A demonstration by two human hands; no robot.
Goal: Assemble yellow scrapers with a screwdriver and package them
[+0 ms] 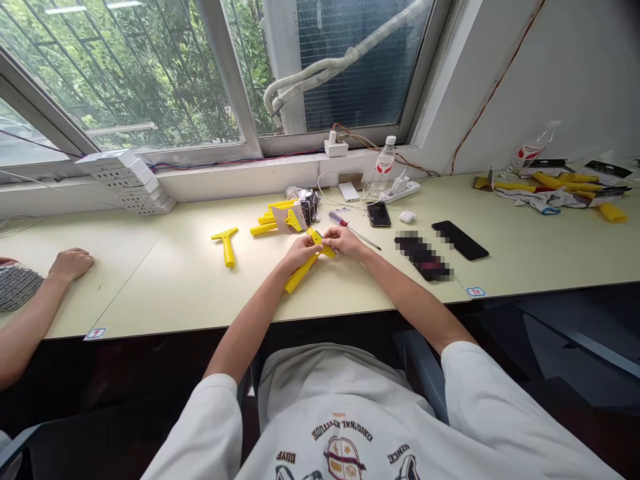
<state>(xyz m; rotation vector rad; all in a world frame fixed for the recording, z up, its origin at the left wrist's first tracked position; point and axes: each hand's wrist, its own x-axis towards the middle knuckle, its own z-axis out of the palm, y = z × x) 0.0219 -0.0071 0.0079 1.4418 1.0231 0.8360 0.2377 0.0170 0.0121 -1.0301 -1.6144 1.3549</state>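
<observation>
A yellow scraper [301, 275] with a T-shaped head is between my hands, its handle slanting down to the left above the table. My left hand [299, 253] is closed around it just below the head. The fingers of my right hand [345, 241] pinch the right end of the head; any small part between them is too small to make out. Another yellow scraper [229, 250] lies to the left. Behind my hands is a pile of yellow scrapers [265, 229] with packaging. A screwdriver [340, 219] with a clear and red handle lies just beyond my right hand.
Right of my hands lie a phone [379, 214], a white earphone case [407, 217] and a black phone-shaped slab [460, 240]. A water bottle [383, 167] and power strip [403, 189] stand behind. Another person's hand [71, 264] rests at far left. More yellow tools [565, 181] lie far right.
</observation>
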